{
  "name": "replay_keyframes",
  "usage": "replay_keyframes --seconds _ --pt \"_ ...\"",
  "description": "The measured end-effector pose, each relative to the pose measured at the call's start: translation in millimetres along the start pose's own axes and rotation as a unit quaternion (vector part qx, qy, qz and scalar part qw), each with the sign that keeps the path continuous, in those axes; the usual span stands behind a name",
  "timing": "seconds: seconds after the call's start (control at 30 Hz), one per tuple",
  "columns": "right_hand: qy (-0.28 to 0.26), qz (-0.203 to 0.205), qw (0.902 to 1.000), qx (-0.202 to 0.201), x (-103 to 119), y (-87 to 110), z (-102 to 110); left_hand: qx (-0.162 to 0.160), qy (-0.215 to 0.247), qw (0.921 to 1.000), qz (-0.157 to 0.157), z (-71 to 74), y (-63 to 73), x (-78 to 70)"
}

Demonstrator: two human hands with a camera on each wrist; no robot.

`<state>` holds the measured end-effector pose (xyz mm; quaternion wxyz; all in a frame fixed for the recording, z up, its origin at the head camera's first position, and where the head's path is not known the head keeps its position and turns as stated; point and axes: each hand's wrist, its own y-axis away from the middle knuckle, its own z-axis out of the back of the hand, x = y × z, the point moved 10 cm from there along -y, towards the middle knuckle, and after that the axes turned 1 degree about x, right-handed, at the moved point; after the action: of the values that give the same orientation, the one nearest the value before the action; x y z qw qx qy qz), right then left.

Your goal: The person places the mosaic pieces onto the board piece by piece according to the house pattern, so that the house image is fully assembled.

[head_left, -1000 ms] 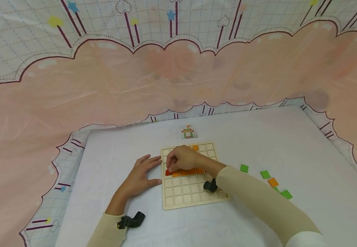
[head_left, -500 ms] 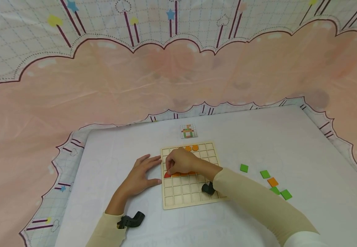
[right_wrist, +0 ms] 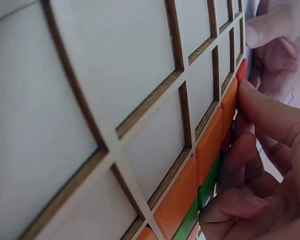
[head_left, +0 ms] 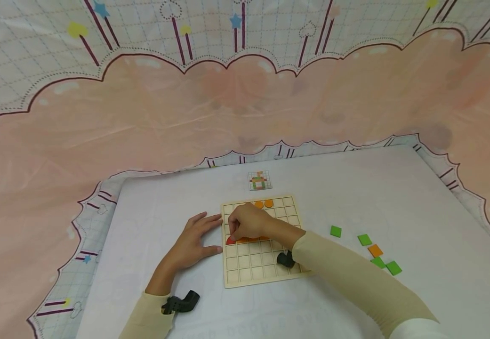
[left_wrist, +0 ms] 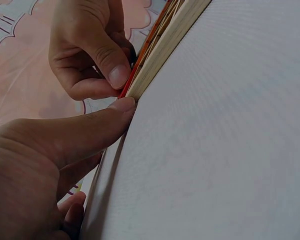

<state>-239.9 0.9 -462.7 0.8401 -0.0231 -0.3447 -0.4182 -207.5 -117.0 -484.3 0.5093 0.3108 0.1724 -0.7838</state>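
Note:
In the head view a pale wooden grid board (head_left: 253,274) lies on the white table. My right hand (head_left: 251,221) reaches over it, thumb and index finger pinching a red triangular tile (head_left: 230,240) in the leftmost column. Orange square tiles (right_wrist: 210,145) run along the same row, partly under the right hand, with green tiles (right_wrist: 208,184) in the row beyond. Two orange round tiles (head_left: 269,203) show near the board's far edge. My left hand (head_left: 191,242) lies with spread fingers at the board's left side; its thumb touches the edge in the left wrist view.
A small pattern card (head_left: 259,180) lies beyond the board. To the right are several loose green tiles (head_left: 364,240) and one orange tile (head_left: 375,250), near the right sleeve (head_left: 355,278). A patterned peach cloth (head_left: 211,117) rises behind the table.
My right hand has shifted slightly toward me at the red tile. A second orange round tile and more of a loose green tile now show. The left hand stays in place.

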Motion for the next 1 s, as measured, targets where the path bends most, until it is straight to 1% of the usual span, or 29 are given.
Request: replay_keyframes --seconds 0.13,0.33,0.53,0.67,0.83,1.0 --pt "0.0 -0.008 1.0 -0.001 -2 0.8 0 -0.001 -0.002 1.0 -0.003 -0.4 -0.2 -0.1" --pt "0.0 -0.007 1.0 -0.005 -4 1.7 1 0.0 -0.001 1.0 0.001 -0.4 0.3 -0.5" --pt "-0.005 0.006 0.9999 -0.014 -11 6.3 7 0.0 -0.001 1.0 0.006 -0.4 0.5 0.7" --pt "-0.016 0.003 0.9996 -0.024 -23 15.3 16 -0.001 -0.006 1.0 0.008 -0.9 0.0 1.0" --pt "-0.03 -0.009 0.999 -0.032 -44 29.6 31 -0.002 -0.009 0.9999 0.012 -1.5 -0.1 1.4" --pt "-0.021 -0.028 0.9984 -0.045 -70 47.1 46 -0.005 -0.01 0.9999 0.012 -1.5 0.3 1.0"
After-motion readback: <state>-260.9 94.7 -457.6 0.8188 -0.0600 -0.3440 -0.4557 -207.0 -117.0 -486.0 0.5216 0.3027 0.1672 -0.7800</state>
